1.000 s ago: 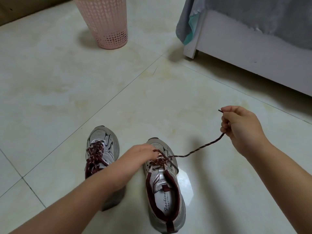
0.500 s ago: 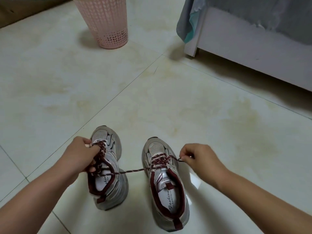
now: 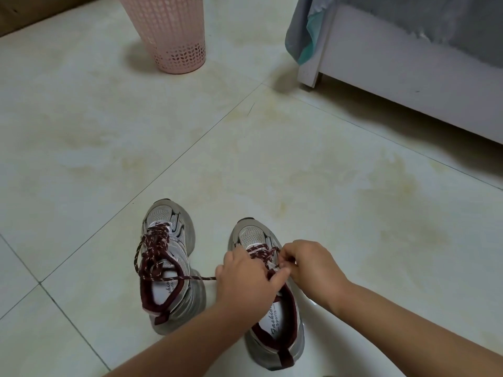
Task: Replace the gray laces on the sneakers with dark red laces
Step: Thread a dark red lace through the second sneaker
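Two silver sneakers with dark red lining stand side by side on the tiled floor. The left sneaker is laced in dark red and tied in a loose bow. A dark red lace runs from the right sneaker across the left one's opening. My left hand rests over the right sneaker's tongue with this lace coming out of its fist. My right hand pinches the lace's other part at the right-side eyelets. The fingers hide the upper eyelets.
A pink perforated plastic basket stands at the back left. A white bed frame with grey and teal bedding hanging off its corner fills the back right. Pale floor tiles lie between them and the shoes.
My left hand has come from the left sneaker over to the right sneaker, bringing the lace end. My right hand has shifted a little left onto the eyelets. The taut lace has slackened.
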Motion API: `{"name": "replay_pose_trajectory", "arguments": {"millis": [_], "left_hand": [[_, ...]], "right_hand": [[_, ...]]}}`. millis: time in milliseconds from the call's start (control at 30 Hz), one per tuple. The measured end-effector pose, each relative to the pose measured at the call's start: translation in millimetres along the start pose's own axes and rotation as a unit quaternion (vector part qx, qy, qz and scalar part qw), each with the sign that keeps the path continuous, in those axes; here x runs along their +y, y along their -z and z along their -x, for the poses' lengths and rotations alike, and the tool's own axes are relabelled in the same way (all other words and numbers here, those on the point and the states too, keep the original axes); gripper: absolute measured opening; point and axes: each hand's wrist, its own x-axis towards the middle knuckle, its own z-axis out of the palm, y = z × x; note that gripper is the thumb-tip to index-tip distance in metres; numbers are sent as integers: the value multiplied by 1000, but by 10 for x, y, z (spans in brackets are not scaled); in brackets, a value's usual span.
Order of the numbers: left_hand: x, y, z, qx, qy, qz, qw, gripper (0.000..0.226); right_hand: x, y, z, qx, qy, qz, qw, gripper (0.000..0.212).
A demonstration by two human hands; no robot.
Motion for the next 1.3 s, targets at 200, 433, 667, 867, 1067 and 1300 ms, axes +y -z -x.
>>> {"name": "replay_pose_trajectory", "arguments": {"millis": [200,433,667,867,1067,1300], "left_hand": [[-82,-52,-93,-22,18,141,990,23],[-160,-121,-139,-35,45,297,953,18],[-182,-123,-147,-37,24,305,951,22],[-244,-170,-228,-38,-1,255,966,20],[-216,-249,-245,46,-10,236,971,13],[-190,-250,-255,56,6,260,964,3]], "right_hand": [[41,-26,38,22,-7,-24,999,18],[23,-40,54,47,7,-36,998,17],[-47,-69,-28,26,28,19,999,20],[-55,-71,-96,35,123,138,982,14],[-144,-80,-99,-14,168,175,970,19],[50,-116,-103,28,40,23,999,3]]}}
